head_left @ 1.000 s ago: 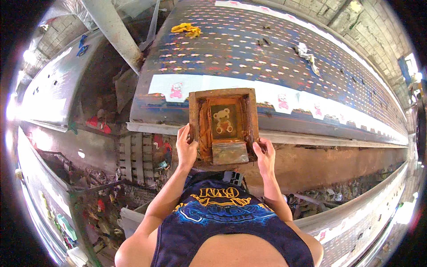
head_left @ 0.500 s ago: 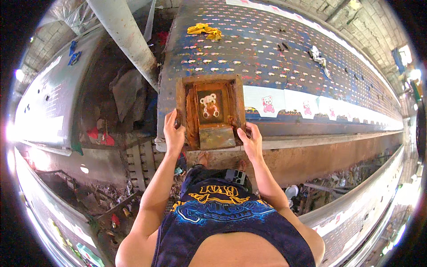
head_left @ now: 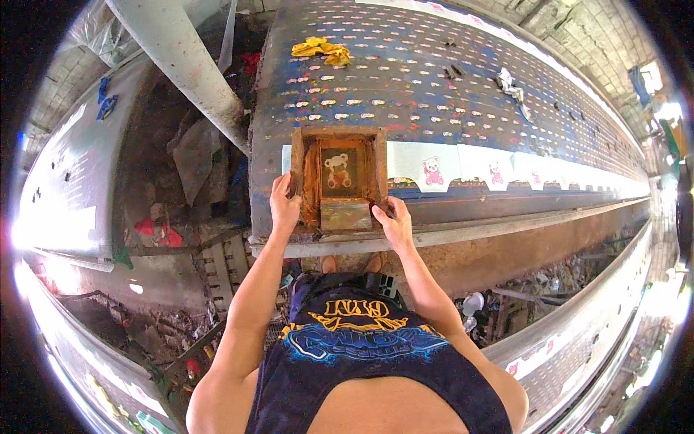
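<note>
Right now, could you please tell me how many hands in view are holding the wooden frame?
2: the left hand at the left side of the wooden frame, and the right hand at its lower right side. Both are partly hidden by it.

Beyond our left hand (head_left: 285,204) and right hand (head_left: 395,220) we see a long, dark, pale-flecked counter (head_left: 390,90). White pieces (head_left: 432,165) with pink bears lie rowed rightward of the right hand; far past the left lies a yellow cloth (head_left: 321,50) (quite crumpled), past the right, a whitish rag (head_left: 512,92).
</note>
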Motion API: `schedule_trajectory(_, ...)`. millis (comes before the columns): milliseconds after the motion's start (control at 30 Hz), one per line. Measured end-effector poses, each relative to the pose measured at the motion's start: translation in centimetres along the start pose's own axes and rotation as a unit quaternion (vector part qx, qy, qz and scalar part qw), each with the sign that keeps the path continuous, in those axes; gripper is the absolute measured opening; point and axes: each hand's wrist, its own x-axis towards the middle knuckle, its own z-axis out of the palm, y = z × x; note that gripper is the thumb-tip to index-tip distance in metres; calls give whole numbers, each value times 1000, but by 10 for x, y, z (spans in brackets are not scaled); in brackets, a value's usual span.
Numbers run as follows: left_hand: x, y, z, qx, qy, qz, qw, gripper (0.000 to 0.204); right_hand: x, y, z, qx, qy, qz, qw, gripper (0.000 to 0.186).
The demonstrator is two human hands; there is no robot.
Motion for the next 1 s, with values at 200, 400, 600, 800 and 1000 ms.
schedule_trajectory(200, 1, 7, 3, 22, -17, -50, 998, 68, 0, -2, 0, -52, 15, -14, 998, 68)
schedule_trajectory(400, 4, -5, 4, 60, -26, -51, 997, 66, -2, -17, -2, -40, 11, 6, 999, 64)
schedule_trajectory(600, 5, -2, 6, 86, -35, -58, 994, 65, 2, -5, -4, -35, 15, -7, 999, 57)
schedule_trajectory(800, 4, 2, 5, 99, -36, -46, 993, 63, 5, 2, -9, -48, 13, -25, 998, 54)
schedule_trajectory(1000, 2, -1, 4, 90, -26, -38, 995, 64, -22, -53, 3, -200, -41, -254, 945, 47)
